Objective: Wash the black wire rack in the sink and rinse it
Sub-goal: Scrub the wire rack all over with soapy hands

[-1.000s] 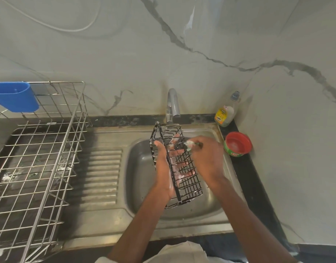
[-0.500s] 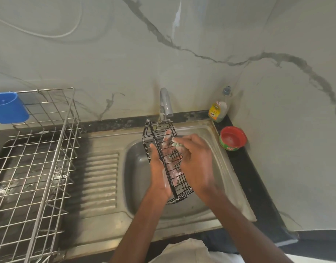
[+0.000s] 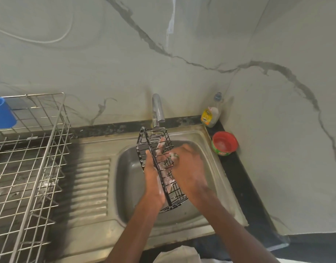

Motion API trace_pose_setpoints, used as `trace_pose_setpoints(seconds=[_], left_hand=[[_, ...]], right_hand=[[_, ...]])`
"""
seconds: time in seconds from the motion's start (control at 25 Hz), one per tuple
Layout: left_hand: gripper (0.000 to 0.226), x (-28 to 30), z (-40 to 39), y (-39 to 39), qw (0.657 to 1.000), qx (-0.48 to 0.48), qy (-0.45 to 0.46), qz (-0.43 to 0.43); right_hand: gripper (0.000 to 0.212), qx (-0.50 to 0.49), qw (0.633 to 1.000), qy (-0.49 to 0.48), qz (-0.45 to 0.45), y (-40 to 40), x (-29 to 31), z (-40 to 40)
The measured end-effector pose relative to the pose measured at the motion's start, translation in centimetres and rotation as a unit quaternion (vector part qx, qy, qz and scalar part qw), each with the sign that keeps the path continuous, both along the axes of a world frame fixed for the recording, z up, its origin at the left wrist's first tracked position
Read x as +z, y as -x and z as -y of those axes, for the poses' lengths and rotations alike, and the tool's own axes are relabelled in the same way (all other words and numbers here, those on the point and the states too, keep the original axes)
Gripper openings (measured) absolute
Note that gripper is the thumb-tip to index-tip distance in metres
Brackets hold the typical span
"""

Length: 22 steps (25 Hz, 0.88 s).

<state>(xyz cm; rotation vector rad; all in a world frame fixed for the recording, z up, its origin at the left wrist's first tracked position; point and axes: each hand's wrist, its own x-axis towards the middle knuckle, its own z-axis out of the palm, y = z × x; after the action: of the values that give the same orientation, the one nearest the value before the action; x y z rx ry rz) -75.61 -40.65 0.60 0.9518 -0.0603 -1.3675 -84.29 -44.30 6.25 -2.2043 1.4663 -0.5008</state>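
Observation:
A black wire rack (image 3: 153, 134) stands tilted on end over the steel sink (image 3: 129, 168), its top just under the tap (image 3: 157, 109). My left hand (image 3: 154, 179) grips its long edge from the left, soapy fingers reaching through the wires. My right hand (image 3: 188, 168) presses against the rack's right side, fingers closed on a small pale scrubber (image 3: 173, 155) that is mostly hidden. White foam coats the rack's wires and both hands. I see no water running from the tap.
A steel dish-drying rack (image 3: 30, 158) with a blue cup holder (image 3: 2, 112) fills the left. The ribbed drainboard (image 3: 91, 186) lies between it and the basin. A dish-soap bottle (image 3: 211, 112) and a red tub (image 3: 224, 143) sit at the back right corner.
My right hand has slid down along the rack's side with the scrubber. The left hand keeps its grip. The view has drifted slightly.

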Motion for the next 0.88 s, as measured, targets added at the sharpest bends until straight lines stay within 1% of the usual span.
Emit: trace_pose_setpoints(seconds=[0.04,0.08,0.12,0.2,0.24,0.28,0.36,0.44,0.52,0.6,0.68,0.72,0.8,0.84,0.88], left_hand=[[0.061,0.3,-0.1,0.1,1.0,0.011,-0.006,-0.007],[0.06,0.5,-0.2,0.1,1.0,0.016,-0.017,0.002],[0.06,0.6,-0.2,0.0,0.999,0.021,-0.025,0.017],[0.061,0.5,-0.3,-0.3,1.0,0.014,-0.024,0.008],[0.061,0.5,-0.4,-0.5,1.0,0.013,-0.025,0.012],[0.058,0.3,-0.4,-0.7,0.999,0.016,-0.031,0.023],[0.058,0.2,-0.3,-1.0,0.998,0.025,-0.042,0.035],[0.066,0.5,0.0,-1.1,0.998,0.024,-0.048,0.011],[0.068,0.4,0.2,-1.3,0.998,0.037,-0.053,-0.014],[0.067,0.1,0.2,-1.1,0.998,0.034,-0.058,-0.009],[0.069,-0.2,0.1,-1.1,0.998,0.033,-0.058,0.004],[0.07,-0.1,0.1,-1.1,0.998,0.033,-0.056,0.005],[0.066,0.1,0.2,-1.2,0.998,0.036,-0.056,-0.006],[0.062,0.0,0.4,-1.2,0.997,0.044,-0.059,-0.012],[0.059,-0.2,0.6,-1.2,0.997,0.053,-0.055,-0.016]], right_hand=[[0.029,0.038,0.999,-0.004,0.024,-0.8,-0.2,-0.7],[0.029,0.055,0.997,-0.002,0.055,-1.3,-0.5,-1.1],[0.029,0.038,0.994,-0.005,0.101,-1.6,-0.7,-1.0],[0.026,-0.018,0.979,-0.04,0.197,-1.8,-0.6,-0.2],[0.025,-0.013,0.974,-0.054,0.221,-1.8,-0.4,-0.3],[0.025,0.017,0.973,-0.05,0.224,-1.8,-0.2,-0.9],[0.03,0.082,0.979,-0.003,0.187,-1.3,-0.7,-2.4],[0.035,0.078,0.987,0.045,0.133,0.0,-1.9,-2.2],[0.033,0.032,0.995,0.01,0.098,0.7,-1.8,-1.1],[0.035,0.061,0.992,-0.049,0.097,0.1,-1.1,-1.4],[0.041,0.086,0.991,-0.064,0.084,0.1,-1.0,-1.9],[0.04,0.06,0.994,-0.055,0.069,0.6,-1.1,-1.5],[0.038,-0.025,0.998,-0.045,0.022,1.8,-1.5,0.3],[0.039,-0.047,0.998,-0.041,-0.003,1.8,-1.6,0.7],[0.039,-0.043,0.998,-0.037,-0.009,1.4,-1.7,0.6]])
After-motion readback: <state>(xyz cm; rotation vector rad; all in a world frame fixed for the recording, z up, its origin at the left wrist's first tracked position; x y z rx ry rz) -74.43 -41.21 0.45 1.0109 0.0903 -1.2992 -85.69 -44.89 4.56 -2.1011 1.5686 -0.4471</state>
